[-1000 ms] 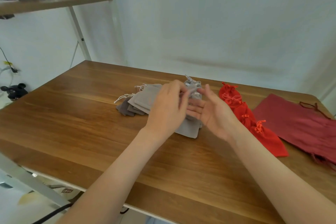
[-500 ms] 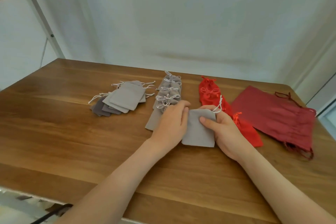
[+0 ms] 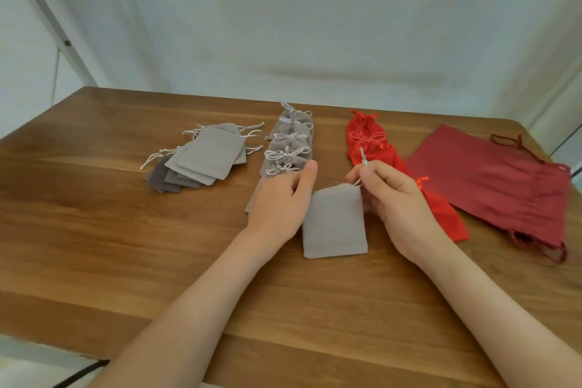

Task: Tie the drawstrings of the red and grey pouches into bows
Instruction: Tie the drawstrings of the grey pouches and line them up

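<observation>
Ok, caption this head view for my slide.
Right hand pinches the drawstring of the grey pouch, left hand close beside it.

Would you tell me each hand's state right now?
Left hand: curled, cannot tell what it holds.
Right hand: pinching the drawstring of the grey pouch.

no writing, label, brand, number or sign can be read anywhere: the grey pouch [image 3: 333, 224] at centre, the tied grey pouches [image 3: 291, 148] above it, the red pouches [image 3: 368, 138] and the wooden table [image 3: 94, 246] show only plain surfaces.
</observation>
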`<state>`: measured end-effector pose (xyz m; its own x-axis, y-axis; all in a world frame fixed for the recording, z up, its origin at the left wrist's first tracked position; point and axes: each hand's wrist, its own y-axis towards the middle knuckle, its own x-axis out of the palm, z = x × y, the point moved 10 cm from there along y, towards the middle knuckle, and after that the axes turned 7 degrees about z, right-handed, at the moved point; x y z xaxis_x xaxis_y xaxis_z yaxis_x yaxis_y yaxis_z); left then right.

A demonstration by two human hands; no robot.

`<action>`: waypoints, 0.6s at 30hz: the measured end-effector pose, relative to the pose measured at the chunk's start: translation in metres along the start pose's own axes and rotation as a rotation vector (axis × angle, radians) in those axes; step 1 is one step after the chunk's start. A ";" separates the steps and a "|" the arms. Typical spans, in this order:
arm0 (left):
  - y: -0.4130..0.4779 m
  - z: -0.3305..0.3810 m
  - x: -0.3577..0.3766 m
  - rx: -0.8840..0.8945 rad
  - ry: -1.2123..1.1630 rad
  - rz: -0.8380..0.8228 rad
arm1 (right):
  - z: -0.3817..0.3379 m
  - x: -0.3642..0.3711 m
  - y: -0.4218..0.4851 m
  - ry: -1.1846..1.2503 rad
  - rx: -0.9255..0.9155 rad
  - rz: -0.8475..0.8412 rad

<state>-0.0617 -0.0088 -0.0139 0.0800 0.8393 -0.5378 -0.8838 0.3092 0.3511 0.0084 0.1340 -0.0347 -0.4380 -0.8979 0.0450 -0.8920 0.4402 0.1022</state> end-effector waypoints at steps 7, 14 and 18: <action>0.000 0.006 0.004 0.153 0.261 -0.030 | -0.004 -0.016 0.002 0.000 0.006 0.123; 0.000 0.012 0.003 0.177 0.117 -0.080 | -0.013 -0.044 0.006 0.256 0.011 0.244; 0.004 0.009 -0.010 0.152 0.063 -0.011 | -0.023 -0.057 0.007 0.341 -0.029 0.299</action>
<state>-0.0619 -0.0121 -0.0006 0.0555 0.8071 -0.5878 -0.8029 0.3860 0.4542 0.0295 0.1878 -0.0136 -0.6096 -0.6836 0.4013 -0.7265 0.6843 0.0622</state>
